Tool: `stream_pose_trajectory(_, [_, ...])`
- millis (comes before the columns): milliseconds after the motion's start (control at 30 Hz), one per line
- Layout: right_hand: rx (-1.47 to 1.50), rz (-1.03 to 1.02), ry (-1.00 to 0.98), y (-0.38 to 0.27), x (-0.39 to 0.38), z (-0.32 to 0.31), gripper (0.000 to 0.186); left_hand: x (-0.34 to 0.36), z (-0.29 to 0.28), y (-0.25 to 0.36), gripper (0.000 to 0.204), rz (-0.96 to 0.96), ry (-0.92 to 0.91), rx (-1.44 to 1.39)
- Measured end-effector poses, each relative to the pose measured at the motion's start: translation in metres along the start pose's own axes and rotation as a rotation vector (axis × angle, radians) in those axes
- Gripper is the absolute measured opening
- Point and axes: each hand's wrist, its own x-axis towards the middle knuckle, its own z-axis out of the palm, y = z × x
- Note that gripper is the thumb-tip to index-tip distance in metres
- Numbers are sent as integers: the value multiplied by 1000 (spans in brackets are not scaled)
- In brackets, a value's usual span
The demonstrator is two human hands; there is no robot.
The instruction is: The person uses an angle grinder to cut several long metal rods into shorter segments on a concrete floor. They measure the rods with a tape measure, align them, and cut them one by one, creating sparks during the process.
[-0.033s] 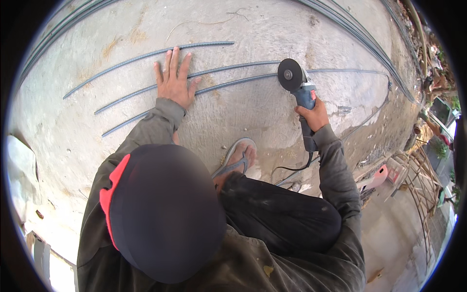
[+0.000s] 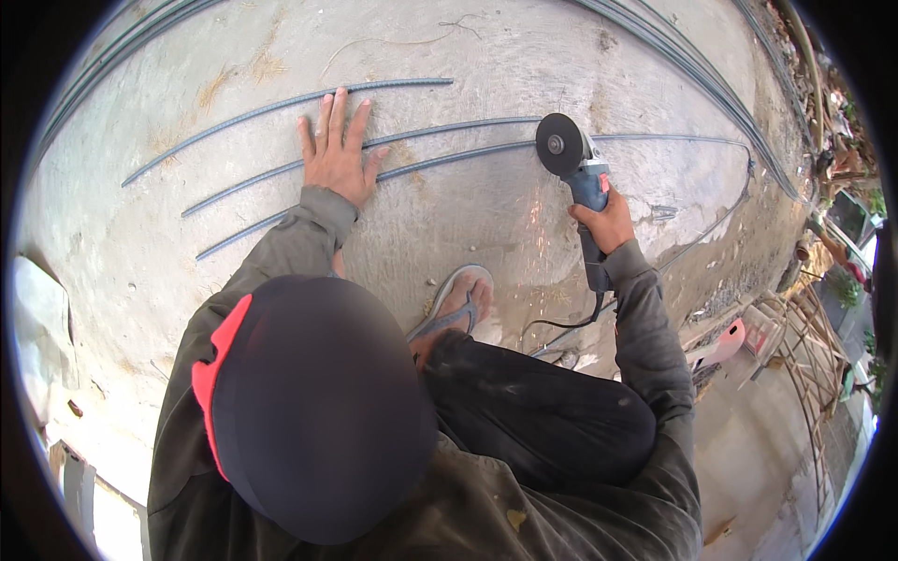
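Observation:
My right hand (image 2: 608, 222) grips the blue-grey body of an angle grinder (image 2: 589, 192), thumb near its red switch. The grinder's dark round disc (image 2: 565, 159) sits over the ends of two ribbed steel bars on the concrete, a middle rebar (image 2: 458, 126) and a near rebar (image 2: 458, 157). Orange sparks (image 2: 536, 224) fly from below the disc toward my sandalled foot (image 2: 463, 299). My left hand (image 2: 337, 159) lies flat with fingers spread across the bars, fingertips on a shorter far rebar (image 2: 398, 85). The exact contact of disc and steel is hidden behind the disc.
Long rebar bundles (image 2: 687, 61) run along the far right, with more rebars (image 2: 117, 51) at the far left. The grinder's black cord (image 2: 561, 324) trails near my knee. A thin bent wire (image 2: 398, 41) lies beyond the bars; sticks and debris (image 2: 804, 337) lie at right.
Orange sparks now stream from beneath the grinder disc; none showed before. The grinder and both hands have hardly shifted.

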Motion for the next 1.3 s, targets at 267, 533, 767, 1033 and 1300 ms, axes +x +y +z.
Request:
stream_pose_trajectory(267, [-91,-57,9,-19,8,-4,54,1,5,1,66,-7,29,14])
stream_pose_trajectory(533, [-64,-16,-3,-9,-1,3,55,0,11,-5,67,11,65,4])
stream_pose_trajectory(767, [-20,-4,5,-8,-4,5,56,0,7,-1,67,-8,58,-5])
stream_pose_trajectory(1033, [-112,-18,19,-9,-5,5,57,-1,13,-5,69,4,87,-17])
stream_pose_trajectory(1300, [-107,9,8,-11,-5,5,57,0,14,-7,69,18,105,-29])
